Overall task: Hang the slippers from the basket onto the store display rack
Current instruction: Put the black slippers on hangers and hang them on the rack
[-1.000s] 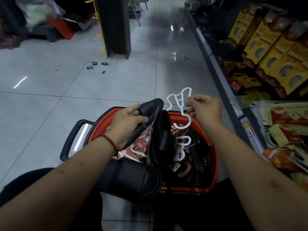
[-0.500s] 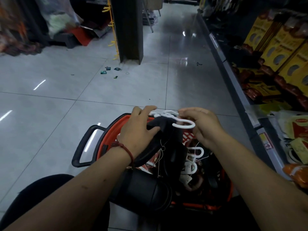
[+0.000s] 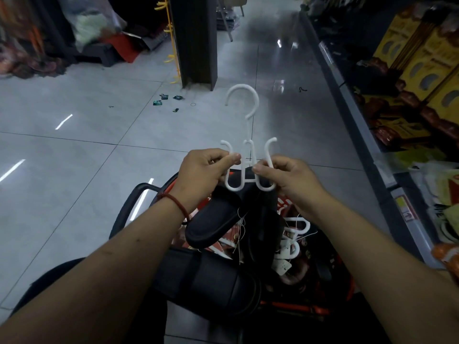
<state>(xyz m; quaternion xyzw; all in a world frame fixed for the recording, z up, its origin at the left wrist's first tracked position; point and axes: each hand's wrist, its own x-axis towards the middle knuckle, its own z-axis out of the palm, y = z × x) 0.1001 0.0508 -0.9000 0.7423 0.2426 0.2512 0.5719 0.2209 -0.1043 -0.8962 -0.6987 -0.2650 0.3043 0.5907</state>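
A white plastic slipper hanger stands upright in front of me, its big hook at the top. My left hand pinches its left loop and my right hand pinches its right loop. A pair of black slippers hangs below the hanger, just above the orange basket with a black handle. More black slippers and white hangers lie in the basket.
A store shelf with yellow boxes and packets runs along the right. A dark pillar with yellow hooks stands ahead on the grey tiled floor. Small green packets lie on the floor near it.
The hanger has been turned from lying flat to upright with its hook up. Both hands have risen and now pinch its lower loops, and the slippers hang beneath.
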